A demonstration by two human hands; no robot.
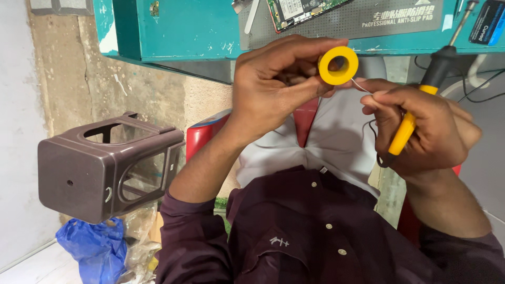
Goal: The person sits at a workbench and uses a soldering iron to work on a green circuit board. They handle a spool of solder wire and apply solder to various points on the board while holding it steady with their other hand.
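Observation:
My left hand (273, 84) is closed around a small yellow spool (338, 65) of solder wire, held up in front of the table edge. A thin silver strand (361, 86) runs from the spool to my right hand (421, 129), whose thumb and forefinger pinch its end. The same right hand also grips a soldering iron with a yellow and black handle (421, 105), its shaft pointing up towards the table. The two hands are close together, almost touching at the wire.
A teal table (179, 31) carries a grey anti-slip mat (336, 23) with a circuit board (294, 9) on it. A brown plastic stool (105, 165) lies on its side at the left, with a blue bag (94, 247) under it. A red chair (202, 138) is below me.

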